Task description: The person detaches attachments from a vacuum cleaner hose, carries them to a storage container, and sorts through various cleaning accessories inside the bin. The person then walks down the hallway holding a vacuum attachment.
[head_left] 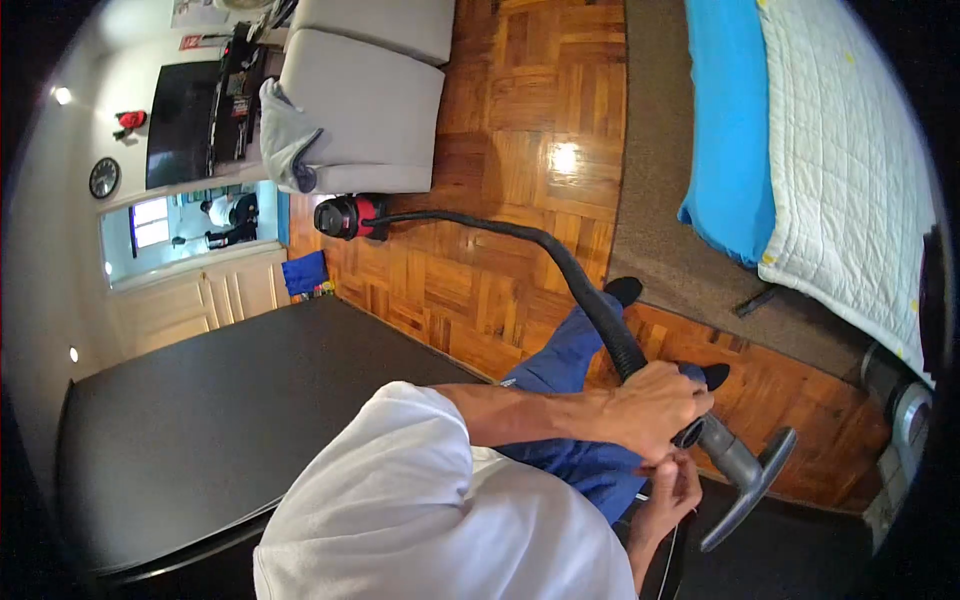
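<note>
White shirt [440, 520] fabric occupies the near foreground, adjoining blue trousers [565, 350]. Left hand [655, 408] is closed around the end of the black hose [577, 278], probably to steady the joint with the grey nozzle [738, 465]. Right hand [672, 498] is half curled just beside that joint (whether it grips anything cannot be confirmed). Hose length extends, without evident strain, to the red-and-black vacuum cleaner [342, 216], which stands on the wooden floor [480, 290] by the grey sofa [365, 110], presumably within hose reach. Brown matting [655, 200] runs alongside blue bedding [728, 140] and a pale quilt [850, 170]. Opposite, a broad black surface [220, 400] adjoins the floor; a clock [104, 178] hangs on the wall [125, 75].
</note>
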{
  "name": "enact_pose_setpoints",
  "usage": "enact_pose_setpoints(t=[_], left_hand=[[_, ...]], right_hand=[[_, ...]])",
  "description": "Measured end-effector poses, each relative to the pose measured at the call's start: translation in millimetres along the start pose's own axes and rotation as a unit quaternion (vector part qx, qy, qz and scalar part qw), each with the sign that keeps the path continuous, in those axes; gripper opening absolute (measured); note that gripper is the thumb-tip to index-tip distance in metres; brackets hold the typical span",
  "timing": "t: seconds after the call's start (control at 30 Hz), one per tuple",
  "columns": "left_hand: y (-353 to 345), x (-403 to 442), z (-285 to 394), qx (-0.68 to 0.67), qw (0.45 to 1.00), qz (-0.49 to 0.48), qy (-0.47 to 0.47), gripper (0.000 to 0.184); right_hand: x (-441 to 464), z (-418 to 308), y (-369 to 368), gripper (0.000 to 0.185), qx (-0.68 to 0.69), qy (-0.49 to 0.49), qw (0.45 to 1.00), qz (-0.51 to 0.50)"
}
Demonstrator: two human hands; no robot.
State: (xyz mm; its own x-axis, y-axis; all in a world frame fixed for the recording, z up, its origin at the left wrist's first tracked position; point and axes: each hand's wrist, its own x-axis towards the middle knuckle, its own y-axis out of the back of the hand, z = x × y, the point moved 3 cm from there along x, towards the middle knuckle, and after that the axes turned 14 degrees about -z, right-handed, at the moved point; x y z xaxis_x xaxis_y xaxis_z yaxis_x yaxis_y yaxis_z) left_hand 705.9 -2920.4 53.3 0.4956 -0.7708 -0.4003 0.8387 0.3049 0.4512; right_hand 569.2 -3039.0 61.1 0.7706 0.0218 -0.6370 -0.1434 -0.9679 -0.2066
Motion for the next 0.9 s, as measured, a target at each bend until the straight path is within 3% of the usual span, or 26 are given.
enact_pose_setpoints(t=[0.03, 0.07, 0.2, 0.23, 0.27, 0.33, 0.37, 0.4, 0.47, 0.5, 0.53, 0.6, 0.67, 0.73, 0.83, 0.9], left_hand=[[4, -5, 8, -0.026, 1.0, -0.005, -0.011, 0.047], [7, -10, 13, -0.05, 0.998, -0.01, -0.021, 0.046], [-3, -31, 21, -0.092, 0.994, 0.018, -0.048, 0.04], [-2, -38, 22, -0.107, 0.991, 0.038, -0.068, 0.053], [6, -46, 24, -0.102, 0.99, 0.052, -0.077, 0.053], [31, -65, 25, -0.163, 0.973, 0.135, -0.088, 0.076], [40, -77, 22, -0.173, 0.977, 0.092, -0.081, 0.1], [54, -92, 23, -0.165, 0.976, 0.11, -0.094, 0.1], [75, -123, 26, -0.133, 0.989, 0.019, -0.069, 0.109], [78, -138, 32, -0.111, 0.986, 0.052, -0.113, 0.116], [87, -151, 37, -0.1, 0.985, 0.077, -0.118, 0.116], [100, -176, 52, -0.067, 0.959, 0.145, -0.233, 0.117], [112, -197, 54, -0.075, 0.964, 0.144, -0.211, 0.116], [122, -220, 59, -0.051, 0.979, 0.144, -0.137, 0.115], [104, -235, 57, -0.026, 0.957, 0.218, -0.188, 0.116], [99, -264, 69, 0.007, 0.935, 0.277, -0.219, 0.116]], right_hand=[[-4, 56, 24, 0.029, 0.126, -0.026, 0.985, 0.111], [8, 41, 19, 0.03, 0.197, -0.011, 0.971, 0.137], [43, -51, -20, 0.037, 0.273, 0.227, 0.935, -0.014], [43, -55, -16, 0.042, 0.233, 0.278, 0.93, -0.052], [36, -67, -23, 0.042, 0.224, 0.289, 0.929, -0.062], [20, -93, -34, 0.03, 0.077, 0.267, 0.96, 0.041], [15, -97, -29, 0.033, 0.069, 0.268, 0.961, 0.017], [3, -98, -30, 0.033, 0.059, 0.286, 0.956, 0.006], [-17, -110, -60, 0.043, -0.073, 0.131, 0.988, 0.031], [-26, -113, -82, 0.046, -0.066, 0.14, 0.987, 0.034], [-32, -112, -107, 0.049, -0.058, 0.151, 0.986, 0.034], [-40, -118, -130, 0.044, -0.101, 0.214, 0.972, 0.007], [-45, -130, -144, 0.04, -0.101, 0.17, 0.98, -0.037], [-58, -141, -162, 0.04, -0.122, 0.201, 0.971, -0.035], [-68, -152, -175, 0.032, -0.133, 0.137, 0.973, -0.127], [-65, -143, -181, 0.029, -0.109, 0.165, 0.971, -0.135]])
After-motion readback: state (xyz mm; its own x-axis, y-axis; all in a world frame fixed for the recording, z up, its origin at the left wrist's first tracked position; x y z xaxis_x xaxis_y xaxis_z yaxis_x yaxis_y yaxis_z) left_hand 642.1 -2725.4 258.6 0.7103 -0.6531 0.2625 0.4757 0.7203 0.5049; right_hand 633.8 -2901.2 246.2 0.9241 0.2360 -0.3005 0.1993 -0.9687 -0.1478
